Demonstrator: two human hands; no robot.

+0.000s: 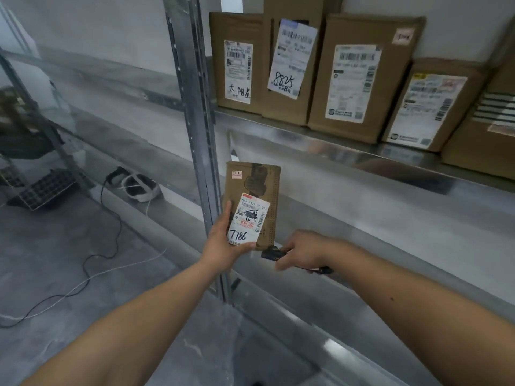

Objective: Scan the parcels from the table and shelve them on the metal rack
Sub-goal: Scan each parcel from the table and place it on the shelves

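Our left hand grips the flat brown cardboard parcel upright at the grey metal rack's lower shelf; right hand clasps a black scanner. We should stand it label outward, against the upright.

Both bare arms are reaching forward, nearly straight. The left hand is gripping a parcel upright, thumb across its lower edge, fingers running up its side. The right hand is curling around a dark scanner.
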